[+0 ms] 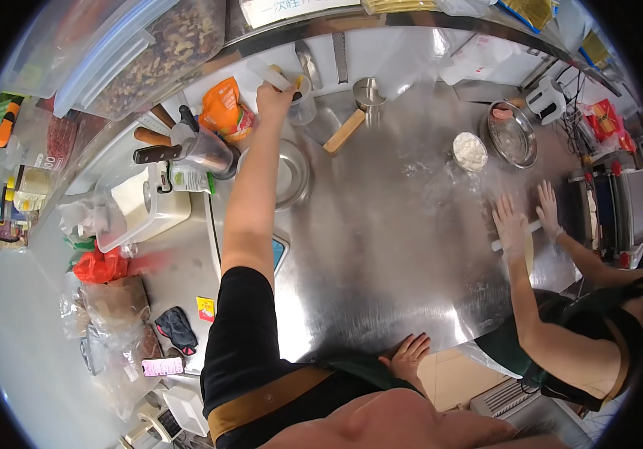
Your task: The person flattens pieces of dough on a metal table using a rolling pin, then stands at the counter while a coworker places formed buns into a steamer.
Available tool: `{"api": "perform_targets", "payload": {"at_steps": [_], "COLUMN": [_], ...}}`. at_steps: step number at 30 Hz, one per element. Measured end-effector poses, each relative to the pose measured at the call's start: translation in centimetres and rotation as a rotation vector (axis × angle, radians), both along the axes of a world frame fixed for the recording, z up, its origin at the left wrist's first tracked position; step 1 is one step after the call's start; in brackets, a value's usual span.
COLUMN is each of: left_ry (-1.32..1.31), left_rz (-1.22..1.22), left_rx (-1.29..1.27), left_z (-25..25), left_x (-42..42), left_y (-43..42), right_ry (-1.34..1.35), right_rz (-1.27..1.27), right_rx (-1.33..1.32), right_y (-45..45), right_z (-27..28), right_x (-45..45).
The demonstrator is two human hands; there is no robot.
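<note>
The steel table [381, 247] carries everything near the hands. Toward its left side, partly behind the left forearm [253, 187], sits a round metal dish [303, 176]; it looks stiff and smooth, and its rim would be the natural hold. Near the far edge, left of the middle, is a clear jug [304, 112], with a small pan [369, 93] to its right, the wooden handle pointing back toward the near edge.

The jug looks like thin plastic: probably light, fairly stiff, unlikely to shatter, but easy to tip and slick if wet. The body below the rim should give the steadiest hold. Something yellowish shows at its mouth, too small to make out. A pale strip [267, 73] beside the jug's mouth looks lighter and probably bends a little; an end would be the place to pinch it.

The left arm is stretched almost straight across the table from the near edge. The left hand [273, 99] is at the jug's left side with the fingers curled; I cannot tell whether they close on the rim, the strip or neither. The right hand [408, 358] lies at the near edge, palm down, fingers extended and slightly parted, grasping nothing visible.
</note>
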State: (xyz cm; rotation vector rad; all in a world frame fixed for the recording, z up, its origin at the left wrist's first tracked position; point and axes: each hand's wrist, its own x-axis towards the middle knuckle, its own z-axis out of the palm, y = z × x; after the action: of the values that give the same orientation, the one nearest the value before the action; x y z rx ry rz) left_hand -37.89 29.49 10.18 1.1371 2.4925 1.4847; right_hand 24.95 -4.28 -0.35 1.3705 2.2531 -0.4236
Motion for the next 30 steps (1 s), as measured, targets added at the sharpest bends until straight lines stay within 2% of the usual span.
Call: {"api": "perform_targets", "payload": {"at_steps": [2, 5, 8, 11, 14, 18, 21, 23, 25, 28, 30], "left_ry": [-0.007, 0.141, -0.111, -0.121, 0.073, -0.121, -0.065, 0.176, 0.168, -0.029, -0.047], "left_rz": [0.126, 0.195, 0.114, 0.101, 0.146, 0.032, -0.014, 0.025, 0.153, 0.192, 0.148], "left_rx": [-0.021, 0.196, 0.353, 0.413, 0.265, 0.359, 0.117, 0.019, -0.272, -0.466, -0.537], "left_z": [1.2, 0.9, 4.2, 5.0, 4.4, 7.6, 5.7, 3.1, -1.4, -5.1, -6.3], "left_x": [1.1, 0.6, 2.0, 1.9, 0.5, 5.2, 7.4, 9.0, 8.9, 10.4, 10.6], "left_y": [0.1, -0.5, -2.7, -4.2, -5.8, -13.6, -23.1, -29.8, -36.2, -41.8, -43.0], "right_ry": [0.022, 0.034, 0.028, 0.056, 0.049, 0.03, 0.069, 0.098, 0.1, 0.067, 0.051], "right_rz": [-0.009, 0.011, 0.01, 0.014, 0.013, 0.009, 0.032, 0.051, 0.05, 0.022, 0.019], "right_rx": [0.009, 0.047, 0.054, 0.094, 0.11, 0.091, 0.158, 0.168, 0.165, 0.122, 0.095], "right_y": [0.0, -0.2, -0.2, -0.1, -0.3, 0.1, -0.1, 0.1, 0.0, 0.2, 0.4], "right_z": [0.0, -0.1, -0.2, -0.9, -1.6, -1.4, -1.6, -1.5, -1.2, -1.4, -1.4], "right_x": [0.2, 0.0, 0.2, 0.4, 0.6, 0.4, 0.6, 0.5, 0.6, 0.5, 0.4]}}
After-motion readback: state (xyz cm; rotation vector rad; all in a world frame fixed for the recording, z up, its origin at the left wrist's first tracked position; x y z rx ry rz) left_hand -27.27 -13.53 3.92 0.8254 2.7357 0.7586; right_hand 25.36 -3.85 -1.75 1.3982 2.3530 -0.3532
